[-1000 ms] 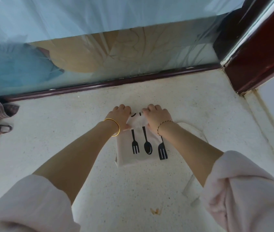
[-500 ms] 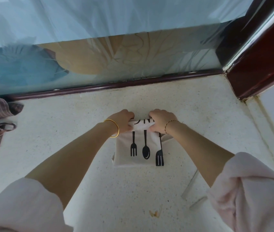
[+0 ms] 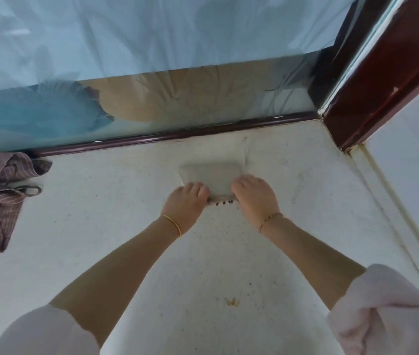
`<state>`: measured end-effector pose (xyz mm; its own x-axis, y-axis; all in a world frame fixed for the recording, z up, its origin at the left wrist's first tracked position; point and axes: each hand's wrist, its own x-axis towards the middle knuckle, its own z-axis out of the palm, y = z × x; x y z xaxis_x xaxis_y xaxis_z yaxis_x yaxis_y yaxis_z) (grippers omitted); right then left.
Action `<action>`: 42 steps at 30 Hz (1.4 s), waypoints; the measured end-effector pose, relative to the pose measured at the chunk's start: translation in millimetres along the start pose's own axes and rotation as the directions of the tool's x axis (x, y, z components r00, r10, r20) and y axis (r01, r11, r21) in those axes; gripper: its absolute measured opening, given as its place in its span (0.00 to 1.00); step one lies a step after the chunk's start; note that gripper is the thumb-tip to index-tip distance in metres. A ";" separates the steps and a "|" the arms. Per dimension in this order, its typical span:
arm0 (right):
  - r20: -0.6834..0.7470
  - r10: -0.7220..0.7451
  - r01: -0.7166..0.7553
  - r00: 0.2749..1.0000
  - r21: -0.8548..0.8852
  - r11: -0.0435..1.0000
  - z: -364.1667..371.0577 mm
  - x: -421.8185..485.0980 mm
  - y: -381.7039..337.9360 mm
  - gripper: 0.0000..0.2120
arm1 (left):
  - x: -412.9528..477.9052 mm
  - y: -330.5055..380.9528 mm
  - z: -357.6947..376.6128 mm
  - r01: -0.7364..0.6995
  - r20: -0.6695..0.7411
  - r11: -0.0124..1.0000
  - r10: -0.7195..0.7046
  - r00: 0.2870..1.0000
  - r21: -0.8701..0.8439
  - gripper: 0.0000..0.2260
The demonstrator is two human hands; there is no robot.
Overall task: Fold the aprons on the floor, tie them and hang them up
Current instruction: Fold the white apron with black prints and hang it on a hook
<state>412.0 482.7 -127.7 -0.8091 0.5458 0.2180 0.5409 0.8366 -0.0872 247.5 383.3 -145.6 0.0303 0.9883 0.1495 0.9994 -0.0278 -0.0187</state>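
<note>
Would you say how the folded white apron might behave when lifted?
The white apron is thin folded cloth, so it would probably sag and unfold unless its layers are pinched. Its loose strap would likely dangle. It looks light.

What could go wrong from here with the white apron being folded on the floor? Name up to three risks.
1. The left hand and right hand grip only the near edge of the white apron; its far layers could spring open.
2. The strap trails loose beyond the bundle and might get missed when tying.
3. Dragging the bundle back over the floor stain could soil it.
</note>
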 end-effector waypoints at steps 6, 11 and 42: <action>0.285 -0.042 -0.001 0.957 0.150 0.989 22.4 -71.3 -12.7 0.15 | -53.0 23.3 17.9 -0.110 0.220 0.987 0.134 0.966 -0.117 0.05; 0.503 0.112 -0.280 0.857 0.272 0.921 6.3 -74.7 -6.4 0.08 | -44.3 21.0 -10.1 0.322 0.646 0.869 -0.003 0.764 -0.377 0.07; 0.492 0.462 -0.573 0.738 0.094 0.814 35.9 -57.7 -32.5 0.14 | -67.5 25.1 21.3 0.774 0.596 0.319 -0.500 0.628 -0.548 0.09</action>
<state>432.9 425.7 -172.4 -0.4600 0.8128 -0.3574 0.8823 0.3732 -0.2869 270.3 319.1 -177.3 -0.4892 0.7242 -0.4861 0.3499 0.6735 0.6511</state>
